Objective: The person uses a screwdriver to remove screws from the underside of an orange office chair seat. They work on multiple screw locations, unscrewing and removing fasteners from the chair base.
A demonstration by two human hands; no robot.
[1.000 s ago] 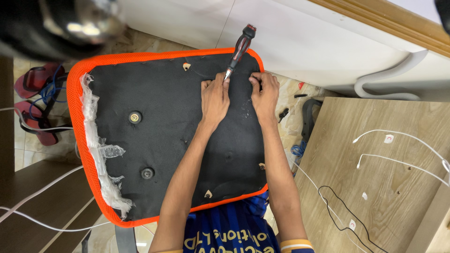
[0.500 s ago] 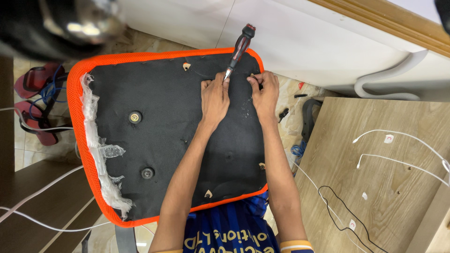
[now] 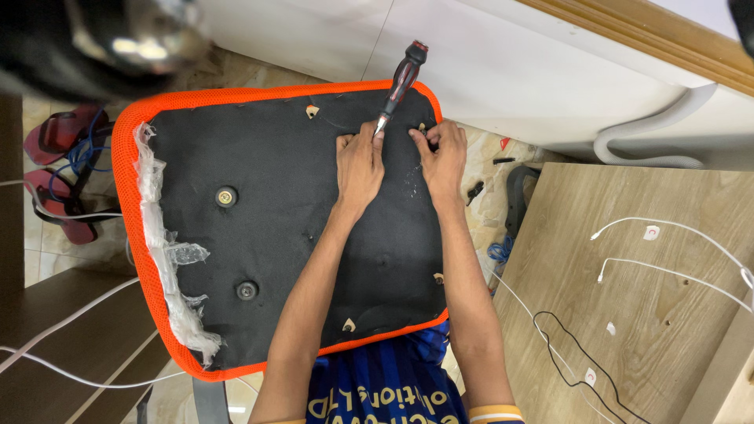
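An upturned chair seat [image 3: 267, 235] lies in front of me, black felt underneath with an orange mesh rim. My left hand [image 3: 360, 163] presses on the black underside near the far edge and grips the metal shaft of a screwdriver [image 3: 399, 82]; its red and black handle points away from me. My right hand [image 3: 442, 161] rests close beside it, fingers pinching at the fabric near the far right corner. Two round metal inserts [image 3: 226, 196] show on the left half of the seat.
Torn clear plastic wrap [image 3: 169, 259] clings along the seat's left edge. A wooden board [image 3: 628, 298] with white and black cables lies to the right. Red sandals [image 3: 55, 157] sit on the floor at left. A white panel [image 3: 503, 55] runs along the far side.
Both hands stay at the far edge of the seat. The fingers shift slightly and the screwdriver barely moves.
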